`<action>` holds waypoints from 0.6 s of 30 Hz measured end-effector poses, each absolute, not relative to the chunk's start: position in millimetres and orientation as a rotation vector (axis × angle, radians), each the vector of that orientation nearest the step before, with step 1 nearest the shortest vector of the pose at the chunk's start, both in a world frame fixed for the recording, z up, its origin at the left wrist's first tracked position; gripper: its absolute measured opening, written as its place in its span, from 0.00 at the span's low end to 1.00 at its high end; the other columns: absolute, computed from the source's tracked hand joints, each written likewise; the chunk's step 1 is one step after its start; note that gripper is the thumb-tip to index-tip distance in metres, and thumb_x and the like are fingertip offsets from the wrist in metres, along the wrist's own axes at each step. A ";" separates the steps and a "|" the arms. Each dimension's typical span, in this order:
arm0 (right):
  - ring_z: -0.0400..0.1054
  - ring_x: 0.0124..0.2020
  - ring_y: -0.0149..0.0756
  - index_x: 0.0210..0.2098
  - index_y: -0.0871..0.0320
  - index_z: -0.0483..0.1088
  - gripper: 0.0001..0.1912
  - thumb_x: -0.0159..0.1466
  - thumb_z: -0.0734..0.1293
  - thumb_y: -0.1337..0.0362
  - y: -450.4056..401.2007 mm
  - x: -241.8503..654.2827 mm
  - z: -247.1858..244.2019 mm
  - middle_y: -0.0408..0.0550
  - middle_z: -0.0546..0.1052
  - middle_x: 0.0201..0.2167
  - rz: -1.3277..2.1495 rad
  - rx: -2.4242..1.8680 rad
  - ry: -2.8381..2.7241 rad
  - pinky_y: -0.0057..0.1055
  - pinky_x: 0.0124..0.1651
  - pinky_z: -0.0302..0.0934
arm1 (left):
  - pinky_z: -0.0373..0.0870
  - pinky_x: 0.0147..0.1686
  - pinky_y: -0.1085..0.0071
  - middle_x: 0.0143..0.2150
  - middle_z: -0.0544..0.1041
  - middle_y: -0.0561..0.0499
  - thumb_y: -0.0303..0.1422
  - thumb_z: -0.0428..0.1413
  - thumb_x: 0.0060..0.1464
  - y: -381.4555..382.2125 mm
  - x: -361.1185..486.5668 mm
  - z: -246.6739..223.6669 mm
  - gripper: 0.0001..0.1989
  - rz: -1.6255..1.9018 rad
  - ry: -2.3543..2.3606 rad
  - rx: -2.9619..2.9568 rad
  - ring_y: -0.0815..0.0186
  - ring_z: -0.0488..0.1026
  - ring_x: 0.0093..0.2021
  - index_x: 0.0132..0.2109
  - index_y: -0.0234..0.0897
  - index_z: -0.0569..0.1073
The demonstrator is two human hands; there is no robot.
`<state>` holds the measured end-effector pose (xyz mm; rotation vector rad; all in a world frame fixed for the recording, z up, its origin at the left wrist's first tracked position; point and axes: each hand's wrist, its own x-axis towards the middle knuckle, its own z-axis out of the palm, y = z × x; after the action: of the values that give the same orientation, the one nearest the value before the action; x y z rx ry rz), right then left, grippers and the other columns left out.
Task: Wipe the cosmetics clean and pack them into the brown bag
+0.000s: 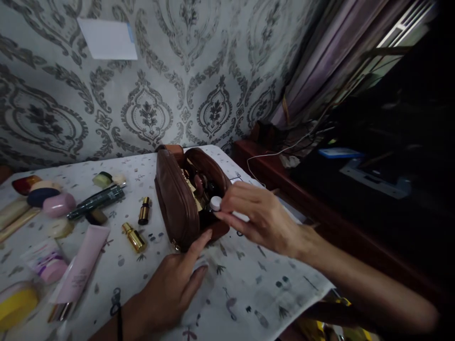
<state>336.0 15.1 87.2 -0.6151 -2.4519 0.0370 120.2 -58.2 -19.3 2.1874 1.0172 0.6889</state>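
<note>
My right grip (265, 215) pinches a white cap (215, 203) in the mouth of a packed brown bag (176, 203); my left grip (172, 282), spread, is beside it. A gold vial (134, 237) and pink tube (82, 263) lie left on the surface (249, 286), below patterned wallpaper (170, 94).

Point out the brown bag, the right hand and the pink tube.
Brown bag (175, 201): head view, on its side panel.
Right hand (262, 217): head view, back of the hand.
Pink tube (84, 263): head view, middle of its body.

The right hand (265, 215) apparently pinches a white cap (215, 203).
</note>
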 end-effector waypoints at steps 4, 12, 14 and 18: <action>0.54 0.22 0.30 0.20 0.56 0.58 0.21 0.70 0.60 0.70 -25.6 331.8 53.9 0.41 0.63 0.19 0.094 -0.500 -2.271 0.31 0.27 0.50 | 0.73 0.56 0.67 0.67 0.69 0.48 0.33 0.46 0.67 -64.0 111.1 -23.8 0.31 0.732 1.064 2.212 0.61 0.74 0.60 0.74 0.46 0.46; 0.61 0.24 0.30 0.22 0.57 0.63 0.17 0.67 0.63 0.66 -52.6 298.0 -21.4 0.42 0.68 0.20 0.570 -0.550 -2.423 0.28 0.30 0.54 | 0.76 0.44 0.77 0.49 0.83 0.51 0.34 0.51 0.64 -82.7 82.1 -31.4 0.14 1.014 1.296 2.202 0.65 0.82 0.45 0.55 0.42 0.73; 0.64 0.28 0.31 0.26 0.58 0.67 0.11 0.65 0.68 0.64 -52.6 283.4 -27.0 0.42 0.72 0.25 0.761 -0.630 -2.526 0.27 0.33 0.56 | 0.76 0.39 0.76 0.40 0.84 0.51 0.37 0.50 0.64 -83.2 78.7 -29.4 0.12 1.114 1.432 2.081 0.65 0.82 0.38 0.47 0.40 0.76; 0.64 0.30 0.31 0.35 0.59 0.72 0.11 0.61 0.72 0.58 -51.7 248.2 -30.1 0.42 0.74 0.29 1.207 -0.711 -2.439 0.26 0.32 0.55 | 0.75 0.33 0.72 0.33 0.80 0.51 0.45 0.49 0.63 -81.3 76.7 -24.5 0.17 1.302 1.747 1.713 0.63 0.78 0.33 0.43 0.38 0.76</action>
<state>248.2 -51.7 -30.1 -0.7112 -2.4392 1.2065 76.7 -81.3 -24.5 1.7128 1.7470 1.3020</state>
